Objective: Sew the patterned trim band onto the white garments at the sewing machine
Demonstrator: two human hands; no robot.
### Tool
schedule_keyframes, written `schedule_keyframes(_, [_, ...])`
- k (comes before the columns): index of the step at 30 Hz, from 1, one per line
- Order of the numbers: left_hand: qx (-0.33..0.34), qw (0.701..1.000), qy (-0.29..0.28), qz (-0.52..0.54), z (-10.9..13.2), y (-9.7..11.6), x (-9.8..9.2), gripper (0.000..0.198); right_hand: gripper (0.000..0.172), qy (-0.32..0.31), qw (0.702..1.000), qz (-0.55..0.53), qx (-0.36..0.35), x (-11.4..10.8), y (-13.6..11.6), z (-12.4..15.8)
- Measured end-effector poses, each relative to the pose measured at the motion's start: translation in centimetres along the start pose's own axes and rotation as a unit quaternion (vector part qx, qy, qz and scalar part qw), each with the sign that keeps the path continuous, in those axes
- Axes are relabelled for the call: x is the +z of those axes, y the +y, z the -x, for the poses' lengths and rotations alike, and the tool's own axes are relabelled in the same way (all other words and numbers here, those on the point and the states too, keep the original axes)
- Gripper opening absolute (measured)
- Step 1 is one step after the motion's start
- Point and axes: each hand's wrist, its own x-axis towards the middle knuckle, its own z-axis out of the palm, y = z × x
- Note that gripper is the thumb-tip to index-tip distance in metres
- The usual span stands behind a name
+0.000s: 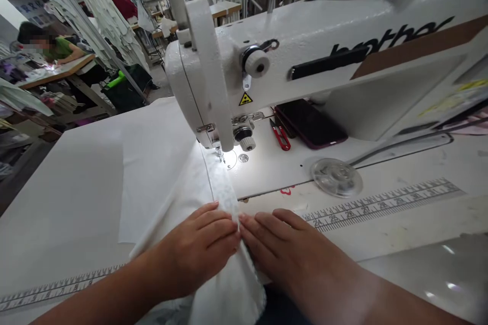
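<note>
White fabric [179,188] lies on the sewing table and runs under the needle [220,155] of a white sewing machine [305,45]. My left hand [196,251] rests flat on the fabric, fingers stretched toward the fabric's right edge. My right hand [284,246] lies flat beside it, fingertips pressing the same edge where the two hands meet. Both hands sit close to the table's front, a short way in front of the presser foot.
Red thread snips [281,137] and a dark phone [310,123] lie behind the needle under the machine arm. A clear round disc [336,176] and a printed ruler [381,203] are on the table at right. Another person [57,51] works at a far-left table among hanging garments.
</note>
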Motion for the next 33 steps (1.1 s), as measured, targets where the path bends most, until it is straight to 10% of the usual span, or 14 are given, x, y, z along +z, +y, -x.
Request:
schedule_keyframes(11, [-0.017, 0.999, -0.012, 0.036, 0.0, -1.1, -0.1, 0.029, 0.035, -0.004, 1.000, -0.006, -0.011, 0.0, 0.9, -0.7])
schedule_keyframes(33, [0.003, 1.000, 0.029, -0.012, -3.4, -11.2, -0.6, 0.025, 0.012, -0.067, 0.995, -0.029, 0.061, 0.3, 7.0, -8.4])
